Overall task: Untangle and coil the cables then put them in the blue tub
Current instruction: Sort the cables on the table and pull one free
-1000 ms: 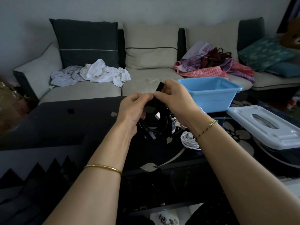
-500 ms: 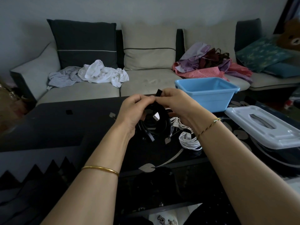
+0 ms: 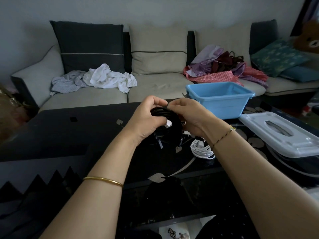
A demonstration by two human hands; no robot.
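Over the glossy black coffee table (image 3: 96, 128) a coiled black cable (image 3: 168, 118) sits pinched between both hands, left hand (image 3: 146, 118) and right hand (image 3: 189, 116) clamped on it, held lower than a second ago, white cable (image 3: 201, 149) beneath, blue tub (image 3: 219, 102) beside, sofa (image 3: 155, 87) behind.

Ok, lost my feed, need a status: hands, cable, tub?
Left hand and right hand both gripping the black cable coil above the table. Blue tub empty, path clear. White cable waiting on table.
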